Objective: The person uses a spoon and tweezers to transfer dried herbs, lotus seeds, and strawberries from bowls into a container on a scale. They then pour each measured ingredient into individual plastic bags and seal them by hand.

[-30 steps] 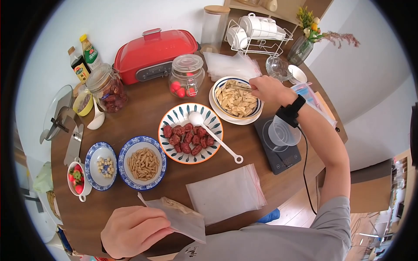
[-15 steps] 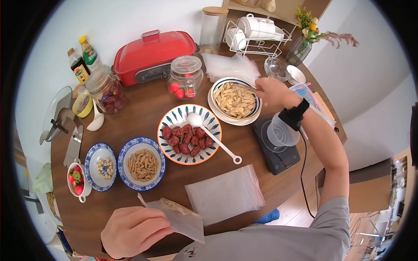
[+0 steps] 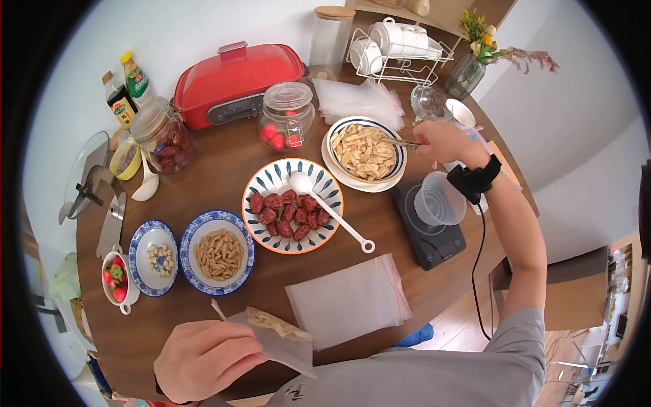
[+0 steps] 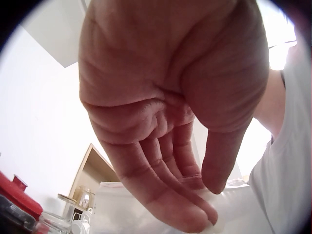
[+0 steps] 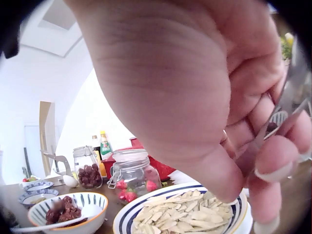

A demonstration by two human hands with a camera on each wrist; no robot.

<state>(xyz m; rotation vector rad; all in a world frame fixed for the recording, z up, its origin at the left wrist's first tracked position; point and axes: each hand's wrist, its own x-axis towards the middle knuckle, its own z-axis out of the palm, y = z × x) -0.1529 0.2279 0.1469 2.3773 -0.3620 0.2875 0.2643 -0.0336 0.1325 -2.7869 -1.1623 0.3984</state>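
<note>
My left hand (image 3: 207,359) pinches a clear zip bag (image 3: 288,349) at its edge, near the table's front. Pale strips (image 3: 271,322) show inside this bag. In the left wrist view, thumb and fingers of the left hand (image 4: 170,112) meet on the film. At the back right, my right hand (image 3: 447,142) grips metal tongs (image 3: 401,142), whose tips reach over the blue-rimmed bowl (image 3: 330,146) of pale dried slices (image 3: 363,152). The right wrist view has the right hand (image 5: 195,97) beside that bowl, the shiny tongs (image 5: 295,83) between its fingers.
Flat zip bags (image 3: 349,298) lie at the front. A plate of red dates (image 3: 288,214) bears a white spoon (image 3: 339,220). Two blue-patterned bowls (image 3: 215,288) stand left. A black scale (image 3: 437,251) carries a plastic cup (image 3: 441,200). Glass jars (image 3: 286,119) and a red cooker (image 3: 237,81) stand behind.
My right hand has drawn the tongs back to the right, from over the slices to the bowl's right rim. The left hand keeps its grip on the bag, nearly still.
</note>
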